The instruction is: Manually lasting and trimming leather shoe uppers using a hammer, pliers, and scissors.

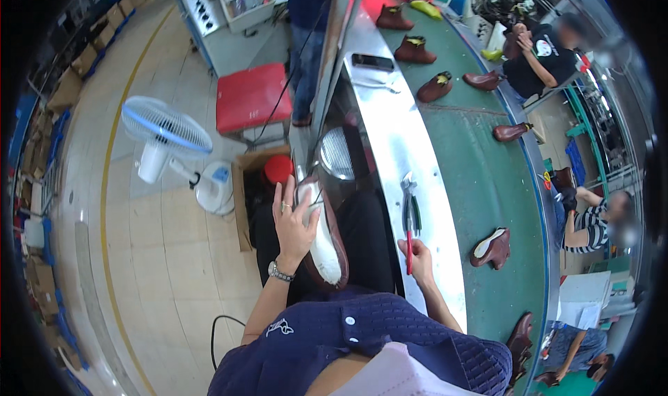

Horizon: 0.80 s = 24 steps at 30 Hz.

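An upturned brown shoe (337,239) rests over my lap, its pale underside (324,250) facing up. My left hand (293,225) grips it near the far end, fingers and thumb over the underside. A ring and a wristwatch (281,271) are on that hand and wrist. To the right, my right hand (419,260) closes round a red-handled tool (409,255) over the metal ledge; its working end is hard to make out. Just beyond it lies a pair of pliers (408,200) with dark green handles.
Several brown boots (489,248) stand or lie along the green conveyor belt (452,166). A phone (372,62) lies farther up the metal ledge (390,118). At left are a white fan (167,128), a red-topped stool (252,97) and a cardboard box (241,219). Co-workers sit across the belt.
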Available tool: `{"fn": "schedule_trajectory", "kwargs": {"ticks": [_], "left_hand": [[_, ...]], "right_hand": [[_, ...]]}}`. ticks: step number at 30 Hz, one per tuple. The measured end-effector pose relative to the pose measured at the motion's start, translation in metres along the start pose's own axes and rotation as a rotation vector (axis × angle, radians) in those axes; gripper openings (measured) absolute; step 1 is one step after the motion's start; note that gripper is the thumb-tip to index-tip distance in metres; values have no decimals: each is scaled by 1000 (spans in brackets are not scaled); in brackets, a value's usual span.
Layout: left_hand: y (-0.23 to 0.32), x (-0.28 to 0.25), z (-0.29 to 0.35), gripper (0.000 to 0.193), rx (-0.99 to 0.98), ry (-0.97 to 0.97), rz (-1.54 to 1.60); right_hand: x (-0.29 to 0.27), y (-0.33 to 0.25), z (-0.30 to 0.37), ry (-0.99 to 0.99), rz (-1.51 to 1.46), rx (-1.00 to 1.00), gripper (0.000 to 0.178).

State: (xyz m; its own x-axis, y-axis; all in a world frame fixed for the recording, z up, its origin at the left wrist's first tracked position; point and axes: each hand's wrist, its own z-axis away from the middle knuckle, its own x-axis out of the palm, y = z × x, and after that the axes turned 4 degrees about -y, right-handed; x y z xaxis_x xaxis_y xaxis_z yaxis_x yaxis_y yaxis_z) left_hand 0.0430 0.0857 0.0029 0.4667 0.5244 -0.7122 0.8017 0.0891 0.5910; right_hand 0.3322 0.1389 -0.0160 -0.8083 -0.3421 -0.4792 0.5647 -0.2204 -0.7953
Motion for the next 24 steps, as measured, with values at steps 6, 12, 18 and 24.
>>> {"fn": "schedule_trajectory", "kwargs": {"ticks": [6,12,18,24], "left_hand": [[-2,16,-4,8,162,125,32],[4,0,2,8,155,285,41],[6,-71,-50,14,123,652,-84],[-77,-25,-56,33,-67,314,-204]], "right_hand": [[-42,59,-15,317,436,102,44],[-35,56,-32,456,473,-54,41],[-5,17,-75,375,440,-251,45],[21,20,-112,378,626,-344,61]]}}
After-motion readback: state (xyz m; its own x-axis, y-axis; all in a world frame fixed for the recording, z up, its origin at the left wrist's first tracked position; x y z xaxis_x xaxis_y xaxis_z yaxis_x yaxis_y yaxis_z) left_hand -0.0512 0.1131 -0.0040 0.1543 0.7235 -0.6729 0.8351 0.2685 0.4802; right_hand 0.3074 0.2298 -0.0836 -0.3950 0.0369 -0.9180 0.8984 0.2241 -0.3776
